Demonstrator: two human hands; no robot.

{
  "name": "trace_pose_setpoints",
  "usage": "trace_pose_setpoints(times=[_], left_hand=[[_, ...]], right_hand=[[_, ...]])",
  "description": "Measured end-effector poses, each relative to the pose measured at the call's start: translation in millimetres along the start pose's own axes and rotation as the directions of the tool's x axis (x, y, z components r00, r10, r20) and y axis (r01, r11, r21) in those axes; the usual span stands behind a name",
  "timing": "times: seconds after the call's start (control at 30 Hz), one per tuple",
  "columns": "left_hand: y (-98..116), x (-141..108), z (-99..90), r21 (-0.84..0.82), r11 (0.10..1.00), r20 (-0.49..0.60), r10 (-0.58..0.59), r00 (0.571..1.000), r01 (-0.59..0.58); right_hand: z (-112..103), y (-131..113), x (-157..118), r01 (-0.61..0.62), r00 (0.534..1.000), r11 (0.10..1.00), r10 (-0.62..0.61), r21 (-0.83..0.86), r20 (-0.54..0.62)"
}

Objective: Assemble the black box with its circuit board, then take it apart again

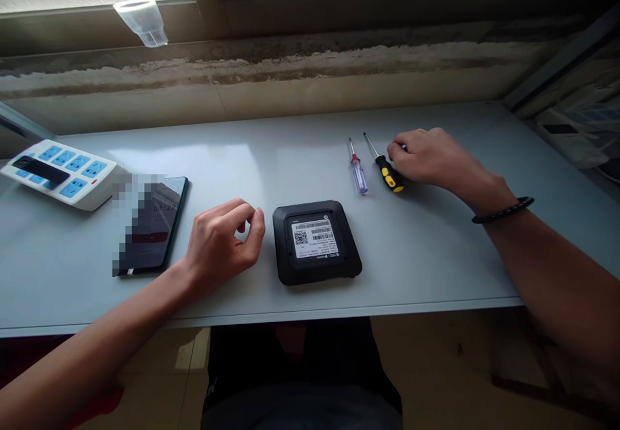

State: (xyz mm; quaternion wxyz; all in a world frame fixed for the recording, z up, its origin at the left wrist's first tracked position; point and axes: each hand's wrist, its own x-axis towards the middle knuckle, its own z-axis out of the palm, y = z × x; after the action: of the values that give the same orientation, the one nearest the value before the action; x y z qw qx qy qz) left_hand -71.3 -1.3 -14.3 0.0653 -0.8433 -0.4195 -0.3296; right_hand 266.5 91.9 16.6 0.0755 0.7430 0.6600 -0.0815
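On the table in front of me lies a flat black square box [287, 243] with rounded corners, its white printed label facing up. Just left of it rests my left hand [227, 233], loosely closed, thumb bent toward the index finger with nothing visible between them. Farther right, my right hand [431, 155] lies with curled fingers beside a black-and-yellow screwdriver [389, 175]; its inner side is hidden, and no object shows in it. Left of that tool is a smaller screwdriver [359, 175] with a clear purplish handle. Both shafts point toward the wall.
A phone [157, 223], partly pixelated, lies left of my left hand. Beyond it is a white power strip [92, 188] with blue sockets and a dark object [41, 170] on top. A translucent plastic cup-like piece [143, 22] is at the window frame. The table's front edge [411, 306] runs near my lap.
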Motion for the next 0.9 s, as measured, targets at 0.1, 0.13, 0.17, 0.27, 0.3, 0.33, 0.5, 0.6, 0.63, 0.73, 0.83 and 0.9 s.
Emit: trace_pose_setpoints(times=[0.1, 0.13, 0.17, 0.27, 0.3, 0.33, 0.5, 0.6, 0.63, 0.73, 0.83, 0.9], left_hand=[[0, 0, -0.4, -0.001, 1.000, 0.000, 0.009, 1.000, -0.009], [0, 0, -0.4, -0.001, 1.000, 0.000, 0.011, 1.000, -0.011], [0, 0, -0.3, 0.000, 1.000, -0.003, 0.011, 1.000, -0.011], [0, 0, 0.2, 0.001, 1.000, -0.010, 0.010, 1.000, -0.010], [0, 0, 0.4, -0.002, 1.000, -0.013, 0.011, 1.000, -0.011], [0, 0, 0.6, -0.005, 1.000, -0.016, 0.015, 1.000, -0.015], [1, 1, 0.2, -0.011, 1.000, -0.026, 0.025, 0.999, -0.025], [1, 2, -0.5, -0.012, 1.000, -0.036, 0.025, 0.999, -0.025], [1, 2, -0.8, -0.014, 1.000, -0.040, 0.026, 0.999, -0.026], [1, 3, -1.5, -0.017, 0.999, -0.046, 0.029, 0.998, -0.030], [1, 3, -2.1, -0.017, 0.999, -0.043, 0.030, 0.999, -0.031], [2, 3, -2.1, -0.019, 0.999, -0.045, 0.033, 0.998, -0.034]], right_hand=[[-1, -1, -3, 0.019, 0.998, 0.999, -0.017, 0.034, -0.057], [-1, -2, -4, 0.029, 0.996, 0.999, -0.025, 0.045, -0.081], [-2, -3, -6, 0.038, 0.994, 0.998, -0.032, 0.057, -0.105], [-4, -5, -11, 0.050, 0.987, 0.994, -0.035, 0.096, -0.159], [-5, -5, -12, 0.054, 0.985, 0.993, -0.035, 0.107, -0.172], [-5, -5, -13, 0.058, 0.983, 0.992, -0.036, 0.116, -0.183], [-4, -4, -14, 0.068, 0.981, 0.989, -0.043, 0.128, -0.187], [-4, -5, -16, 0.075, 0.982, 0.989, -0.052, 0.123, -0.180], [-4, -5, -16, 0.079, 0.982, 0.989, -0.056, 0.123, -0.181], [-5, -5, -17, 0.089, 0.979, 0.988, -0.064, 0.128, -0.192], [-5, -5, -18, 0.093, 0.977, 0.987, -0.064, 0.135, -0.205], [-6, -5, -18, 0.091, 0.977, 0.987, -0.062, 0.136, -0.204]])
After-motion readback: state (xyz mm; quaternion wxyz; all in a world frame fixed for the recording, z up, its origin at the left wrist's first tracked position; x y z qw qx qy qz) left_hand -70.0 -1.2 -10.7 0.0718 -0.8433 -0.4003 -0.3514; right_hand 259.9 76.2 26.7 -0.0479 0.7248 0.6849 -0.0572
